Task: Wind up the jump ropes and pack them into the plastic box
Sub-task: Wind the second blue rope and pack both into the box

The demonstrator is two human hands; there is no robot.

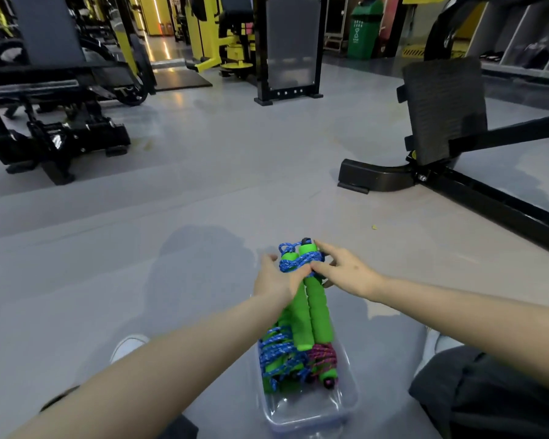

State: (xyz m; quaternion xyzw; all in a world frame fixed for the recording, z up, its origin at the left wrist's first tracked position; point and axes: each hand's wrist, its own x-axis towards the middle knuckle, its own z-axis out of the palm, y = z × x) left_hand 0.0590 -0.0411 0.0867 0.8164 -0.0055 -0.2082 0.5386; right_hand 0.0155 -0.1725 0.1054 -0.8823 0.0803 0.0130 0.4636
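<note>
Two green foam-handled jump rope grips (311, 308), cylindrical and softly ribbed, lie side by side with a blue-and-white braided cord (298, 263) wound around their far ends; a small loop of that cord sticks up beyond the handles. This bundle rests tilted on the far end of a clear rectangular plastic box (311, 410) with rounded corners, which stands on the smooth grey gym floor (108, 264). Inside the box lie a second green-handled rope wrapped in blue braided cord (278, 353) on the left side and a green-handled rope wrapped in magenta braided cord (322, 356) on the right side; the near end of the box shows bare transparent bottom.

The left hand (278, 280) reaches forward with a bare forearm, its palm and fingers pressed against the left side of the top bundle at the wound cord. The right hand (343, 270) comes in from the right, fingers spread, with its fingertips touching the cord and upper handle; it presses rather than closes around anything. Black gym machine frames (457, 172) stand on the floor well beyond the box.
</note>
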